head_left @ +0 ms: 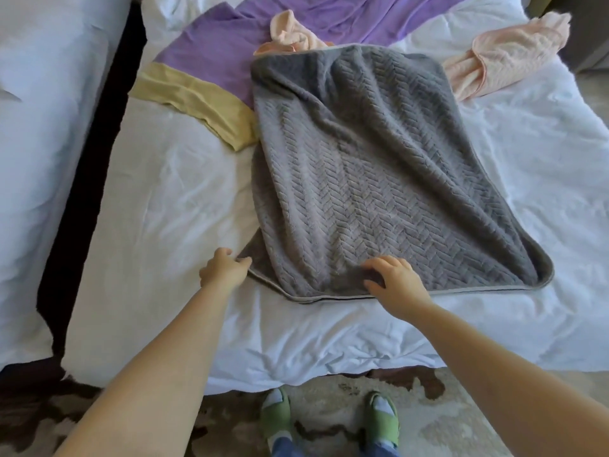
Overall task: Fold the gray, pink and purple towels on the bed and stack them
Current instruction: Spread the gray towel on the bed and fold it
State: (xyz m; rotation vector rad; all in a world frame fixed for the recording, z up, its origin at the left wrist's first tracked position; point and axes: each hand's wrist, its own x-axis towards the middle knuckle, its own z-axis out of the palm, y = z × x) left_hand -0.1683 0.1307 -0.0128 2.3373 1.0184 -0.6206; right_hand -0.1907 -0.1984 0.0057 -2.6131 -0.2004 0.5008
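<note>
My left hand (224, 270) pinches the near-left corner of the gray herringbone plush towel (362, 179), my right hand (397, 282) bunches its near hem, close to the edge of the white bed (158, 199), open sheet leftward.

Both forearms (158, 374) are bare to the frame edge. Well back from the fingers (382, 260), the feet wear green open-toed slippers (276, 415) over pale grey socks (274, 398), with blue trouser hems (283, 449) above.

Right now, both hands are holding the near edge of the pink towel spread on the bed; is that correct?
Not quite: in the head view the spread one is the gray towel, not pink. The left hand and right hand do hold its near edge on the bed.
</note>
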